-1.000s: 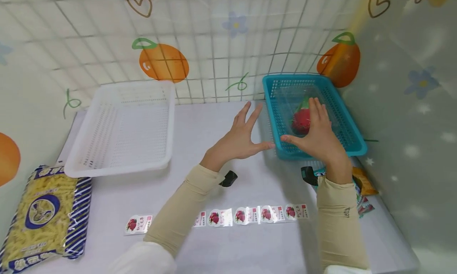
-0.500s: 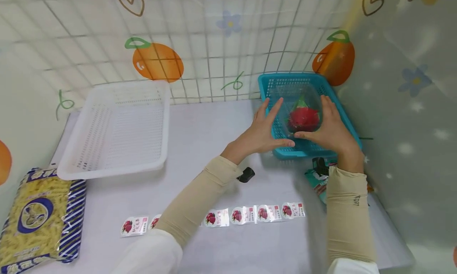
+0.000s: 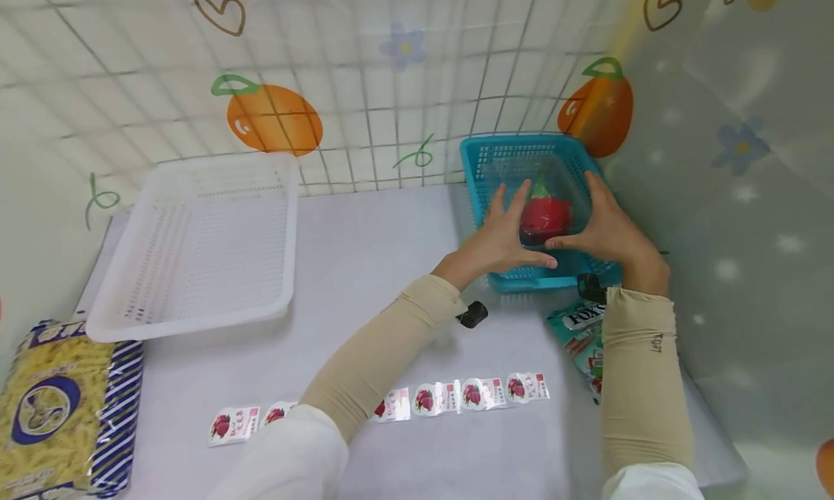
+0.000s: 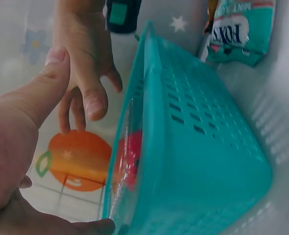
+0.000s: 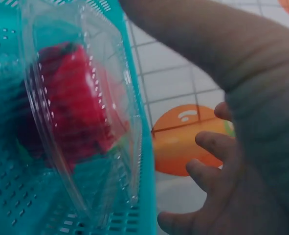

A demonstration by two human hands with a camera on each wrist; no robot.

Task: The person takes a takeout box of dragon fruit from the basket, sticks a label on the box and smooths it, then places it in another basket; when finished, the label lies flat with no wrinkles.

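Note:
A red dragon fruit with a green tip sits inside a clear plastic box. The box lies in a teal basket, at the back right of the table. My left hand hovers over the basket's left front with fingers spread. One of its fingertips is right at the basket rim in the left wrist view. Opposite it, my right hand is spread at the right side of the box. Both thumbs point toward each other in front of the fruit. Neither hand has its fingers curled round the box.
A white basket stands at the back left, with a bag of pasta in front. A row of dragon fruit stickers runs across the front. A green Fox's snack bag lies partly under the right forearm.
Both hands have moved forward and over the teal basket, closing in around the clear box. The view has shifted slightly to the right, and more of the green snack bag shows.

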